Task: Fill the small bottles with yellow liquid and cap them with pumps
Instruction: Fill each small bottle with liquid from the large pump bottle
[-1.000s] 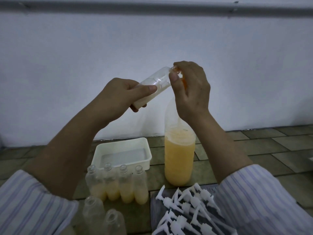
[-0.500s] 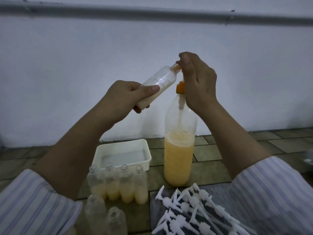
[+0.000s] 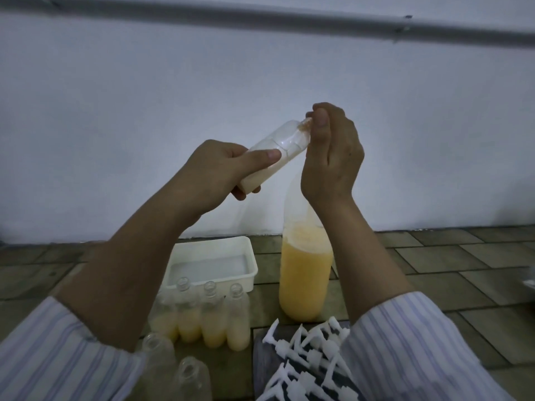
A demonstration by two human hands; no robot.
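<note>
Head view: small clear plastic bottle [image 3: 278, 147], cylindrical, long axis tilted, neck up-right, pale liquid pooled at its base. Left hand [image 3: 214, 172] fingers wrapped round its lower half; right hand [image 3: 330, 157] fingertips pinched together at the neck.

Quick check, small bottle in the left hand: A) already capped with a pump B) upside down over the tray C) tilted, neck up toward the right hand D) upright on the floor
C: the left hand grips the small bottle tilted, neck raised toward the right hand, no pump on it.

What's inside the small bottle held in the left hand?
Pale yellow liquid pooled at the low end of the tilted bottle; the rest looks empty. The left hand covers part, the right hand its mouth.
</note>
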